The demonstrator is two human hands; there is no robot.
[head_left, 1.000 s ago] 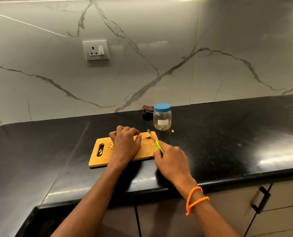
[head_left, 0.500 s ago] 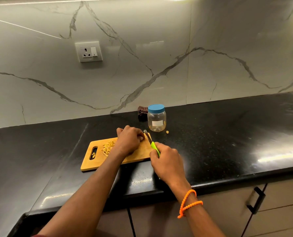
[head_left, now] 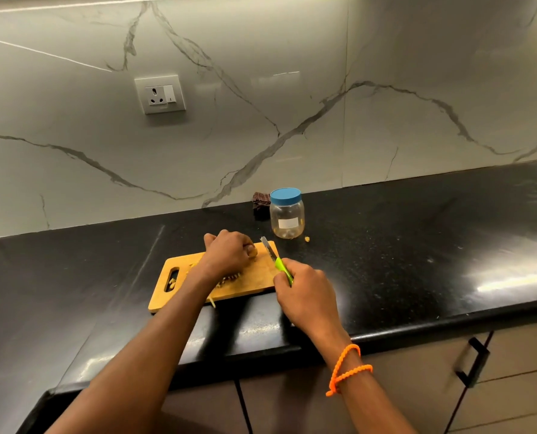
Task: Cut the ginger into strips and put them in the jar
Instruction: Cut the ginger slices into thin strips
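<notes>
Since half a second ago: knife (head_left: 273, 256) swung a little away from left hand (head_left: 228, 256), blade now pointing up-left over the board's (head_left: 254, 275) right end.

Left fingers curled, pinching a small ginger (head_left: 252, 252) piece at the board's far edge; most of that piece hidden under the knuckles. Right hand (head_left: 304, 297) wrapped round the green handle, handle largely covered. Cut strips (head_left: 229, 278) half hidden beneath the left wrist, hard to count; a few bits by the handle slot (head_left: 172, 280). One strip hanging off the board's near edge.

Jar (head_left: 287, 214) upright, blue lid on, beyond the board's right corner, apart from it; a scrap (head_left: 307, 239) just beside its base. Dark cloth (head_left: 260, 203) partly behind the jar. Board set back from the tabletop (head_left: 417, 245) front edge; wide bare black surface to the right and left.
</notes>
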